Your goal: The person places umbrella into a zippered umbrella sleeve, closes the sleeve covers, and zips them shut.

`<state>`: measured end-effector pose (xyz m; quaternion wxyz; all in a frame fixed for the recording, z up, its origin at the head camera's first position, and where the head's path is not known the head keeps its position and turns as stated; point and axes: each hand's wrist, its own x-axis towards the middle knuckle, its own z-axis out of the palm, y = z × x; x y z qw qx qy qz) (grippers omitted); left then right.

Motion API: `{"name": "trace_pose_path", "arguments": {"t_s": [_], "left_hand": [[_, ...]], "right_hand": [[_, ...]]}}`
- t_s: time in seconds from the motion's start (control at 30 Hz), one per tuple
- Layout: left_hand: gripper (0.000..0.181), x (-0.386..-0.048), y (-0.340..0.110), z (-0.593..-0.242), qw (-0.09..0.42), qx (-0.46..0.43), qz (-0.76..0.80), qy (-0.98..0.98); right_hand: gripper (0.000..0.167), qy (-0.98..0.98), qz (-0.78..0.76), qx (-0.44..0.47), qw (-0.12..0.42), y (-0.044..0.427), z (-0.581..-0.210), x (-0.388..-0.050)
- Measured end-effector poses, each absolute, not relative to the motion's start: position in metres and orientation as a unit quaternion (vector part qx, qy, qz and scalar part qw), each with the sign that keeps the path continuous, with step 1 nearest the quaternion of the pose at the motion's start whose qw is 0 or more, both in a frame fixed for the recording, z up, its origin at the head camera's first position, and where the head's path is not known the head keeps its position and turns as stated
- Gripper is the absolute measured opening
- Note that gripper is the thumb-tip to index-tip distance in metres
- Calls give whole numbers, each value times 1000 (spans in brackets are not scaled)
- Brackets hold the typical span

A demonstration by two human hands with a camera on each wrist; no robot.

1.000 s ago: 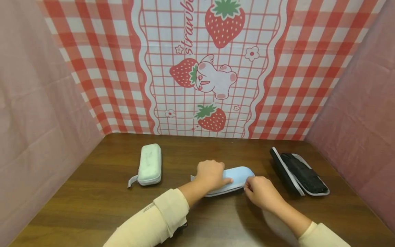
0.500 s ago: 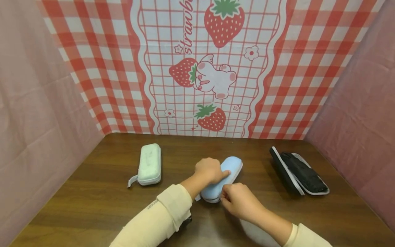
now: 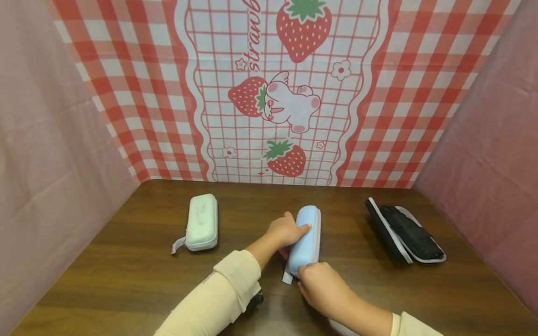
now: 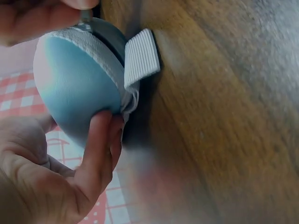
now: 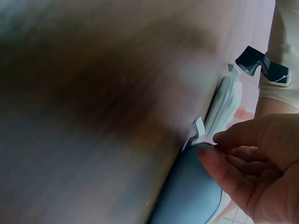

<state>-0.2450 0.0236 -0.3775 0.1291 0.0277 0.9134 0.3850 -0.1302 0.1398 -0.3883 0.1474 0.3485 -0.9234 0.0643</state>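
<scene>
A light blue zippered case (image 3: 305, 242) stands on its side on the wooden table, its long axis pointing away from the person. My left hand (image 3: 286, 232) grips it around the middle, the thumb over the blue shell. At the near end my right hand (image 3: 325, 287) pinches the zipper pull, a metal piece (image 4: 86, 21) seen in the left wrist view. A grey ribbed loop (image 4: 141, 58) sticks out beside the zipper. In the right wrist view, thumb and index finger of the right hand (image 5: 254, 161) meet at the case's end.
A pale green case (image 3: 202, 223) with a grey strap lies at the left. At the right a black case (image 3: 414, 233) lies spread apart, with black material inside. A red-and-white checked cloth (image 3: 138, 93) hangs behind the table (image 3: 113, 280), with pink cloth on both sides.
The blue case has turned from lying crosswise to pointing away from the person. The right hand has moved left and nearer along with the zipper, while the left hand has kept its grip.
</scene>
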Motion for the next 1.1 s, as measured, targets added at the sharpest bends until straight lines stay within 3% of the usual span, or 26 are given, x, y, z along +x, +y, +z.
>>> {"name": "trace_pose_path", "arguments": {"t_s": [0.63, 0.93, 1.1], "left_hand": [[79, -251, 23, -382, 160, -12, 495, 854], [72, -251, 16, -386, 160, 4, 511, 845], [68, -250, 20, -388, 117, 3, 498, 859]], "right_hand": [[19, -924, -90, 330, 174, 124, -400, -136], [22, -931, 63, 330, 141, 147, -369, -143], [25, -938, 141, 281, 149, 167, -354, -160]]}}
